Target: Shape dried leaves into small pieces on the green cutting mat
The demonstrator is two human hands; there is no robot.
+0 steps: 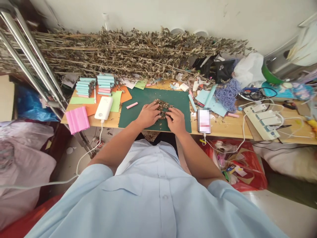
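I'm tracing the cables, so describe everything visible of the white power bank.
The white power bank is a rounded rectangular block, apparently smooth plastic, with a grey oval marking near its lower end. A white cable plugs in there. It lies flat, slightly askew, on the wooden table, overlapping orange paper and green paper.

the left hand and the right hand touch a small pile of dry brown leaves on a green mat, one from each side. both hands curl a bit, and it is hard to see if they pinch any leaves. a pink roll lies on the mat near the left hand. to the left are a white power bank, folded pink paper and two stacks of blue and pink rolls. to the right are a phone, a heap of purple string and a white power strip. long dry stalks lie along the back by the wall.
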